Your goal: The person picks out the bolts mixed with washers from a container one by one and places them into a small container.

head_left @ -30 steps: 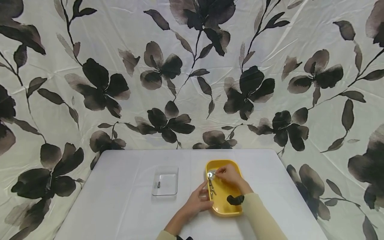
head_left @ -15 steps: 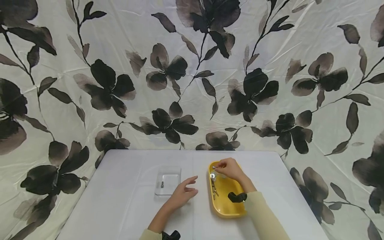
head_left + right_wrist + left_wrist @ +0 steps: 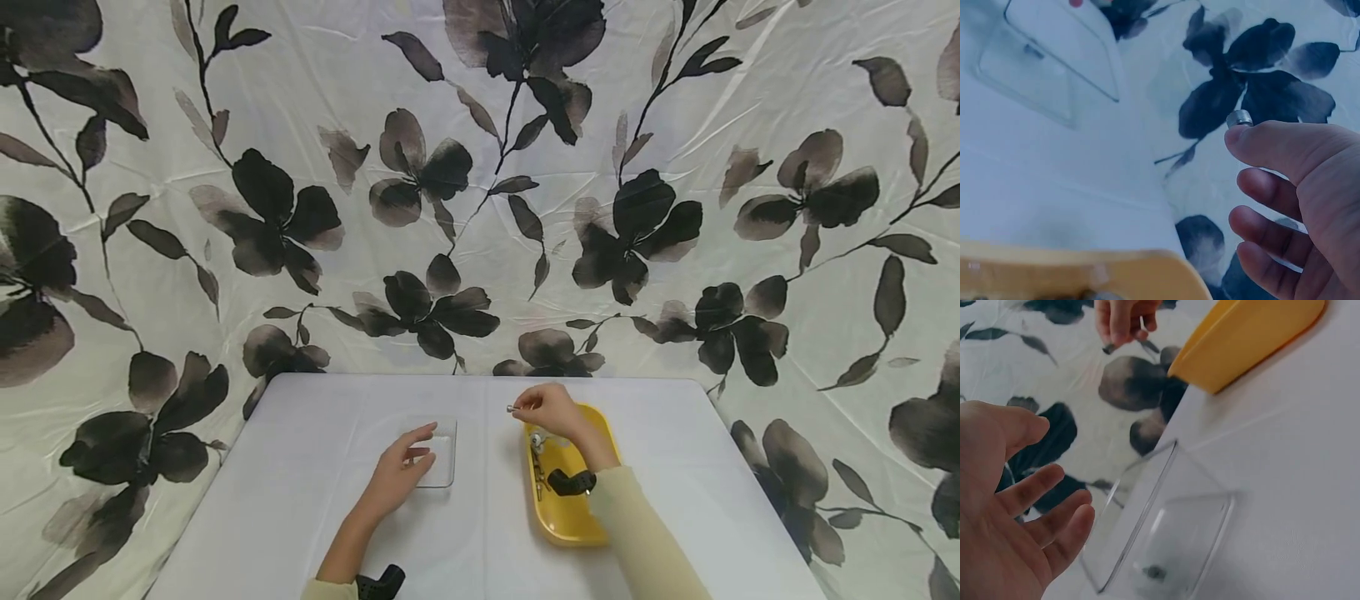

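My right hand [image 3: 553,412] pinches a small silver bolt [image 3: 1239,118] between thumb and fingers, above the far left rim of the yellow tray [image 3: 573,527]. Only the bolt's round head shows clearly in the right wrist view. Over the left side of the clear plastic box [image 3: 453,454] is my left hand [image 3: 393,475], its fingers loosely spread and holding nothing. A single dark-looking bolt [image 3: 1155,572] lies on the box floor; the left hand covers most of it in the head view. Inside the tray, metal washers [image 3: 537,442] and several bolts [image 3: 537,475] lie along the left wall.
Both containers stand on a white-covered table [image 3: 480,533], with a gap of bare tabletop between them. A floral curtain [image 3: 450,208] hangs right behind the table's back edge. Each wrist wears a black strap mount [image 3: 381,582].
My left hand has let go of the tray's left side and moved left to the clear box. My right hand has lifted out of the tray, up and to the left, with the bolt.
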Available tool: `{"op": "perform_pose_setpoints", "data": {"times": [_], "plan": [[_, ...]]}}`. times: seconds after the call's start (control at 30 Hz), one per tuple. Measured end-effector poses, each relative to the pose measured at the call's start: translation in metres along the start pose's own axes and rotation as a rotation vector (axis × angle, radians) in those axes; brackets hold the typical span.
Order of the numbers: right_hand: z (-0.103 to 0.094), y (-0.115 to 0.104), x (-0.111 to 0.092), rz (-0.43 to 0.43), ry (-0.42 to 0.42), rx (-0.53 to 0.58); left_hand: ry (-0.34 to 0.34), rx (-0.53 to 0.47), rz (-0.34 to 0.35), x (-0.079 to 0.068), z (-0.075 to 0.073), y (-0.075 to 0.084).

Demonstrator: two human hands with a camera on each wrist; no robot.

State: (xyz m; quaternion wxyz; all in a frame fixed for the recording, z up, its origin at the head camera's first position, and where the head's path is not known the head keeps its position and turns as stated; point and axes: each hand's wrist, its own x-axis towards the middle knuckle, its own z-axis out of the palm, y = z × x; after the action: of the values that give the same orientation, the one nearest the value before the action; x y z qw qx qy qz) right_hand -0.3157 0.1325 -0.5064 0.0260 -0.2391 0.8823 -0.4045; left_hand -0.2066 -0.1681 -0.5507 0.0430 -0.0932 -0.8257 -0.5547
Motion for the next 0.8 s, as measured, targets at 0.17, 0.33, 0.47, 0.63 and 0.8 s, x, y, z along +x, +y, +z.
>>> {"op": "perform_pose_setpoints", "data": {"times": [0.17, 0.33, 0.47, 0.63, 0.8], "plan": [[0.011, -0.009, 0.012, -0.008, -0.023, 0.013, 0.085, 0.083, -0.024, 0.000, -0.018, -0.015], [0.022, -0.018, 0.024, -0.045, -0.026, 0.012, 0.122, 0.111, -0.088, 0.000, -0.030, -0.028], [0.027, -0.027, 0.032, -0.085, -0.019, 0.016, 0.103, 0.111, -0.180, 0.001, -0.035, -0.037], [0.035, -0.039, 0.040, -0.095, -0.009, 0.005, 0.075, 0.116, -0.261, 0.001, -0.035, -0.049], [0.040, -0.053, 0.045, -0.090, -0.018, 0.020, 0.069, -0.003, -0.320, 0.002, -0.032, -0.062]]}}
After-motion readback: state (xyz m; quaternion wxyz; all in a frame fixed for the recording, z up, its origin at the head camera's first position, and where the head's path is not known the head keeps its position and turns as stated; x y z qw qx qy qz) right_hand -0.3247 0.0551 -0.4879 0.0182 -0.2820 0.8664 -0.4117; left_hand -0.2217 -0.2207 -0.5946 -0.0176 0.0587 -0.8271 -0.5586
